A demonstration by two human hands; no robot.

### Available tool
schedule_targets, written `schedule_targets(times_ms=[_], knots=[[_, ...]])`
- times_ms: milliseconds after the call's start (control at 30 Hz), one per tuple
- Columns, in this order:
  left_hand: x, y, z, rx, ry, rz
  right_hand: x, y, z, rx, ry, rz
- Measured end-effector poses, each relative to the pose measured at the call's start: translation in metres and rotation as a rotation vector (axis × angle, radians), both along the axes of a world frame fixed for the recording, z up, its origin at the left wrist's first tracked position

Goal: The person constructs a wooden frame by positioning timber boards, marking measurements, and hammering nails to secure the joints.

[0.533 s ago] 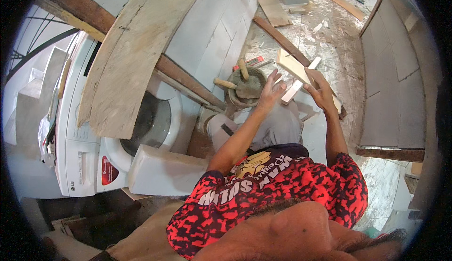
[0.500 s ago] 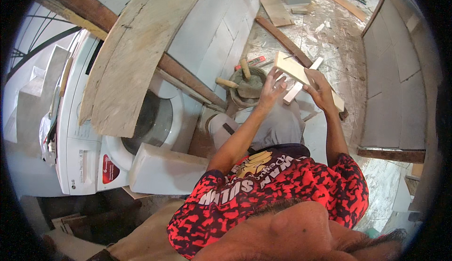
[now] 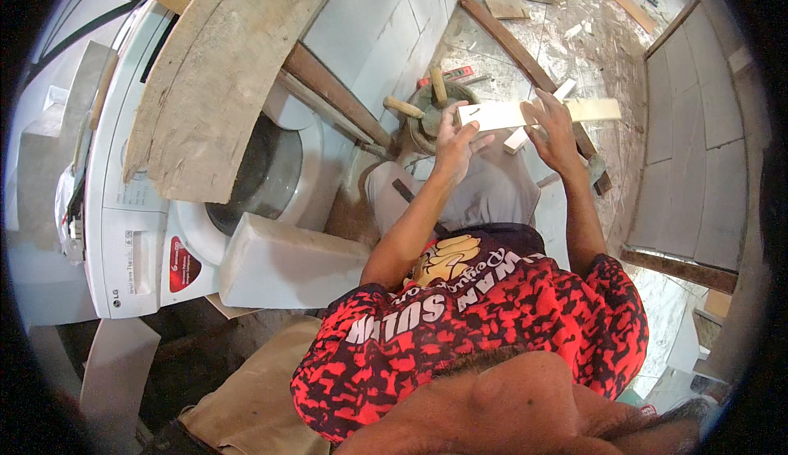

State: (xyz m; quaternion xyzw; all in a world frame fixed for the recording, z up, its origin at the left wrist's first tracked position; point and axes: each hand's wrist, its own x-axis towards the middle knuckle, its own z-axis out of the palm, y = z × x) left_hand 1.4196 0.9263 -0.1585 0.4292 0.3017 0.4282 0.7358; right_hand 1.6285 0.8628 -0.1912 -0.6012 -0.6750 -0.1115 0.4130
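Note:
A pale wooden strip (image 3: 498,115) lies level across both my hands, a small dark nail-like mark near its left end. My left hand (image 3: 453,149) pinches that end, thumb over the face and the other fingers partly behind it. Around the middle of the strip, my right hand (image 3: 556,133) is closed, fingertips at the upper edge. A second pale wood piece (image 3: 516,140) sits behind and below, partly hidden by the strip and my right hand. Left of my left hand stands a mortar bucket (image 3: 421,141) with two wooden-handled tools (image 3: 402,108) in it.
A brown beam (image 3: 509,44) runs across the floor beyond. At the left stand a washing machine (image 3: 123,233), a rough plank (image 3: 217,69) and a pale block (image 3: 283,270). Block walls (image 3: 698,143) rise on the right. A red level (image 3: 458,73) lies behind the bucket.
The strip has turned from slanting down rightward to nearly level, its broad face now toward me. My left hand has shifted left along with its end; my right hand stays around its middle.

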Motion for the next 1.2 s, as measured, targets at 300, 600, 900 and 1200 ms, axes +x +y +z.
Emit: schedule_targets(times_ms=[300, 600, 900, 1200], knots=[[0.004, -0.004, -0.054, 0.459, 0.296, 0.06, -0.065, -0.007, 0.021, -0.27, 0.688, 0.259], [0.003, -0.015, -0.049, 0.67, 0.623, 0.128, -0.064, 0.007, 0.005, -0.353, 0.198, 0.091], [0.006, -0.013, -0.06, 0.876, 0.628, 0.257, -0.07, 0.009, -0.004, -0.386, 0.207, 0.023], [-0.011, -0.021, -0.084, 0.771, 0.765, 0.278, -0.095, -0.008, 0.015, -0.386, 0.163, 0.1]])
